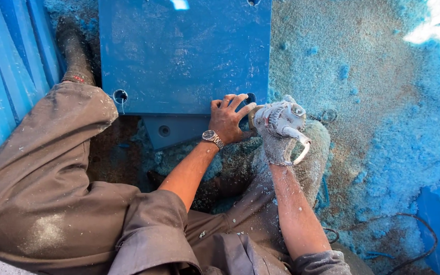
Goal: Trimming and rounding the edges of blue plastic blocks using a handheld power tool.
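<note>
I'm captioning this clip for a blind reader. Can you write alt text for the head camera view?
A person's right hand grips a dust-coated power tool against the edge of a blue panel, while the left hand, wearing a wristwatch, presses flat on the panel. Blue shavings cover the ground.

My left hand lies flat on the blue panel, fingers spread beside a hole at its lower edge. My dusty right hand grips a grey power tool pressed there. Blue shavings cover the ground.
</note>
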